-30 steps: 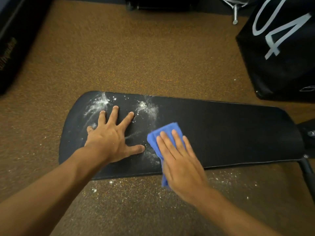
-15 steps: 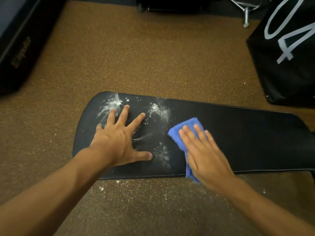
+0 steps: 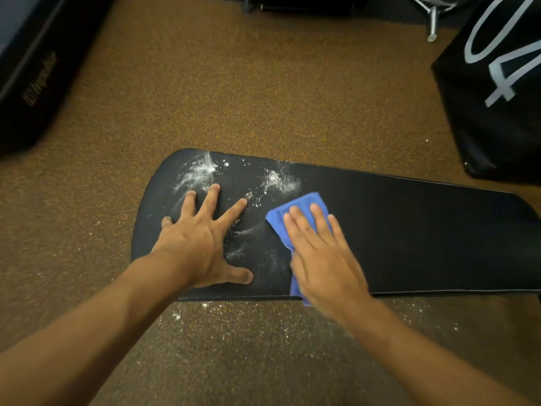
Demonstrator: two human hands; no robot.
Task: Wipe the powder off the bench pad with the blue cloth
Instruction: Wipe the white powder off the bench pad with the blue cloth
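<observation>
I see the long black padded bench pad (image 3: 409, 238) lying across the speckled brown rubber floor (image 3: 263, 92), its rounded end to my left and its far right end cut off by the frame edge. The left hand (image 3: 202, 244) lies flat on the rounded end, fingers spread wide and holding nothing. The right hand (image 3: 325, 259) presses palm-down, fingers straight and together, on the folded blue cloth (image 3: 298, 208), pinning it to the pad near the middle of the visible length; it presses rather than closes around the cloth. Most of the cloth is hidden under that hand: only the far edge beyond the fingertips and a strip hanging over the pad's near edge show. This hand is slightly blurred.

White powder (image 3: 202, 171) lies in two smeared patches along the pad's far edge (one beyond the left fingertips, one just beyond the cloth), with thinner streaks between the hands. More specks dot the floor below the near edge.

A black bag with large white numerals (image 3: 497, 92) is cropped at upper right; a dark case (image 3: 35, 77) at upper left carries lettering I cannot read.
</observation>
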